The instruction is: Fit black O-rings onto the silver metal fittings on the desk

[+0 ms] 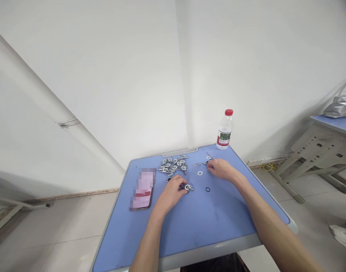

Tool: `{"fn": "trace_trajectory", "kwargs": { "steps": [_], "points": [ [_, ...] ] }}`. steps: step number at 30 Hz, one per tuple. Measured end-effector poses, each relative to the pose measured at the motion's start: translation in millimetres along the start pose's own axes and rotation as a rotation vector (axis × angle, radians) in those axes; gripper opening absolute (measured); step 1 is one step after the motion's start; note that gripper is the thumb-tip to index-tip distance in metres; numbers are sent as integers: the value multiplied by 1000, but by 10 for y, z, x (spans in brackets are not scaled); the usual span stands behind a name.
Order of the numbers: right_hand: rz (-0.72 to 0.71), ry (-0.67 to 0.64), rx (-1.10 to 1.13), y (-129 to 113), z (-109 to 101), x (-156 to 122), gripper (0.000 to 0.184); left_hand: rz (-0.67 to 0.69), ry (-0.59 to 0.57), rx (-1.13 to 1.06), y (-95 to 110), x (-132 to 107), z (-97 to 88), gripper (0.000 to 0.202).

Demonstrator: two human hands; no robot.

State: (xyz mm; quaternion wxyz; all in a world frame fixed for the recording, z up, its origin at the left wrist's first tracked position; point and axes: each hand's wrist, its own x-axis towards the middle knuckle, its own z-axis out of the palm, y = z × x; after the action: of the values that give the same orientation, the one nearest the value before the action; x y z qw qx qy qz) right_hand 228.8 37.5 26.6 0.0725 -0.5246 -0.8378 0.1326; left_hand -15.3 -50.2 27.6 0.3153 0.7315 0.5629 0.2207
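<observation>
Right hand (220, 169): fingertips obscure a small dark part (207, 162) — type not determinable. Left hand (172, 191) partly conceals a metal fitting (187, 187); firm grip or mere contact cannot be established. Phone screen (144, 186) partly pixelated, text unreadable. Bottle label (224, 138) print too small to read. Silver bag (341, 106) and second table (323, 138) — both cut off by right edge.

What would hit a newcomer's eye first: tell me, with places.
Likely first is the clear bottle with its red cap, standing at the far right corner of the blue tabletop. Next comes the heap of small metal parts, toward the far edge, left of the middle. Then the bare hands: the left hand at a metal part nearer than the heap, the right hand farther right, among loose pieces.
</observation>
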Motion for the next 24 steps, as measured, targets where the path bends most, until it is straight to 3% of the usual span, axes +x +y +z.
{"fn": "trace_trajectory", "kwargs": {
  "steps": [5, 12, 17, 24],
  "points": [
    [5, 167, 159, -105, -116, -71, 25, 40, 18, 22, -1, 14, 27, 15],
    [-110, 192, 809, -552, -149, -243, 36, 69, -11, 39, 86, 23, 85, 16],
    [-152, 289, 859, -757, -1, -275, 36, 60, -10, 30, 116, 22, 96, 16],
    [-102, 356, 1037, -763, 54, -269, 42, 42, 5, 14, 114, 28, 91, 19]
  ]
}}
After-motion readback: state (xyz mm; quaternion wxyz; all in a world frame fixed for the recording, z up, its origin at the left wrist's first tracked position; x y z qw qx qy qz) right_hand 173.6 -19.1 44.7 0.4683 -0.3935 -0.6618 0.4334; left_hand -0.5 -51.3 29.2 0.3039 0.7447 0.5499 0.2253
